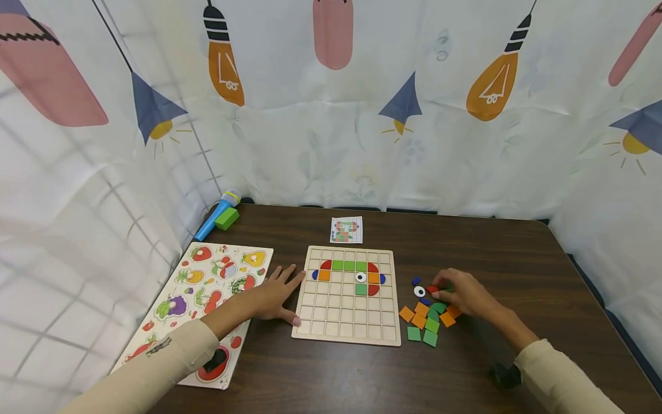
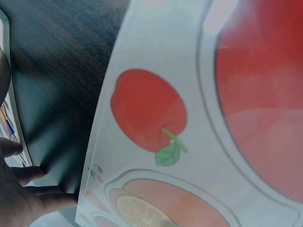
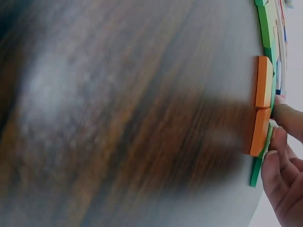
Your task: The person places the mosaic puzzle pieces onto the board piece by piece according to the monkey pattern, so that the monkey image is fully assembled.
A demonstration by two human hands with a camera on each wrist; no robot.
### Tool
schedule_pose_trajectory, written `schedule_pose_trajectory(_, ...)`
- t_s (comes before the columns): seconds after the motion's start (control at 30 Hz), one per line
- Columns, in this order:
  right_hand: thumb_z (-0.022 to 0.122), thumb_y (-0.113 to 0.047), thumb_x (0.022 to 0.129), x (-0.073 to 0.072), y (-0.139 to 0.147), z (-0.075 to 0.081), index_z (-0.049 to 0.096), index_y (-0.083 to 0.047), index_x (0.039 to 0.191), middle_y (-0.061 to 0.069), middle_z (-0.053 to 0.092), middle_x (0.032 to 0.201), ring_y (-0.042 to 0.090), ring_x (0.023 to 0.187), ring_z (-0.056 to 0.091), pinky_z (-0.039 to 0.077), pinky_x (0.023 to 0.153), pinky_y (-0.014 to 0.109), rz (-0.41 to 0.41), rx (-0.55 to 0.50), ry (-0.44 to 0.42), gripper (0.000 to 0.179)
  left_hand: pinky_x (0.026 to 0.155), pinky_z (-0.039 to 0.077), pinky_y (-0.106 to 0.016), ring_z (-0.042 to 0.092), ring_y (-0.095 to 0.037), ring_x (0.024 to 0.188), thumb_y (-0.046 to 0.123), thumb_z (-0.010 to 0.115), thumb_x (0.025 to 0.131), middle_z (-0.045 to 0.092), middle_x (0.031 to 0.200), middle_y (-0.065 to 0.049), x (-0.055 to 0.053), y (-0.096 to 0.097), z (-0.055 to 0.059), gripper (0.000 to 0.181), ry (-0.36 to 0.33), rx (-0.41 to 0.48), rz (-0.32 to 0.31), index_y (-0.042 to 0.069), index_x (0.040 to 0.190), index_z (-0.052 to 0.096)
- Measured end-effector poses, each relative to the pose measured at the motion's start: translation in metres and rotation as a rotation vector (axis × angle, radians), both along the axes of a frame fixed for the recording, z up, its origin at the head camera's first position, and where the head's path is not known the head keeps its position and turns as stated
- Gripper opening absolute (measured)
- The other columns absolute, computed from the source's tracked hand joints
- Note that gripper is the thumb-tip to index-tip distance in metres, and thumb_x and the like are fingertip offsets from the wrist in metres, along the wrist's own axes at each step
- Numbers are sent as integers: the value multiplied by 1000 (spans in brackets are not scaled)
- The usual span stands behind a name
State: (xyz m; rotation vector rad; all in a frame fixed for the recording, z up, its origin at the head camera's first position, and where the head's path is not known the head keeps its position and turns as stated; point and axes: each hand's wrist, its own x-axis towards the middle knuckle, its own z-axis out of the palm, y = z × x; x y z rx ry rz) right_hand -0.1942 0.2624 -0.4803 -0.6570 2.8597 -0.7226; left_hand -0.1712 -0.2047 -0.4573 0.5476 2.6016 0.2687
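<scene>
A square wooden grid board (image 1: 331, 319) lies mid-table, with green, red, orange and blue pieces and a white eye piece (image 1: 361, 277) set in its upper rows. My left hand (image 1: 276, 293) is spread at the board's left edge, its thumb touching the lower left corner. To the right of the board, my right hand (image 1: 462, 292) pinches a red piece (image 1: 432, 289) between thumb and forefinger, over a loose pile. The pile holds orange squares (image 1: 406, 314), green pieces (image 1: 430, 337), blue pieces and another eye piece (image 1: 419, 291). Orange pieces (image 3: 261, 132) stand beside the fingers in the right wrist view.
A small pattern card (image 1: 346, 230) lies behind the board. On the left is a fruit picture board (image 1: 261, 259), partly under my left forearm. A blue toy microphone (image 1: 211, 221) and a green block (image 1: 227, 218) lie at the back left. A printed curtain (image 1: 310, 161) hangs behind the table.
</scene>
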Motion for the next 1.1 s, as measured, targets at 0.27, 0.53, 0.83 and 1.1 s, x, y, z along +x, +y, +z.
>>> schedule_pose_trajectory(0.27,71,-20,94,0,-10,1,64,-16,104,-3,67,94,9,81,59,52,72,33,38,2,-19,13,114,26,-69,12,-56,149,61,76,79,11,166,-24,0,-2,0,111,-4,0,7,11,161,21)
schedule_pose_trajectory(0.53,67,-22,97,0,-20,9,68,-16,116,-10,63,90,5,76,52,48,69,24,80,8,-15,20,113,26,-69,11,-57,149,61,75,80,10,166,-25,0,-1,1,110,-11,4,0,12,161,19)
schedule_pose_trajectory(0.83,72,-24,94,0,-66,20,72,-10,114,-7,61,84,8,68,51,44,58,20,175,-161,-59,25,114,26,-68,11,-56,149,60,75,80,11,166,-24,1,0,1,109,-7,-6,4,12,161,21)
schedule_pose_trajectory(1.1,69,-16,95,1,-121,15,72,-10,115,-5,63,85,7,59,45,39,53,21,230,-212,-113,21,115,26,-67,12,-55,150,61,76,80,12,166,-24,1,1,1,109,-4,-7,6,11,161,22)
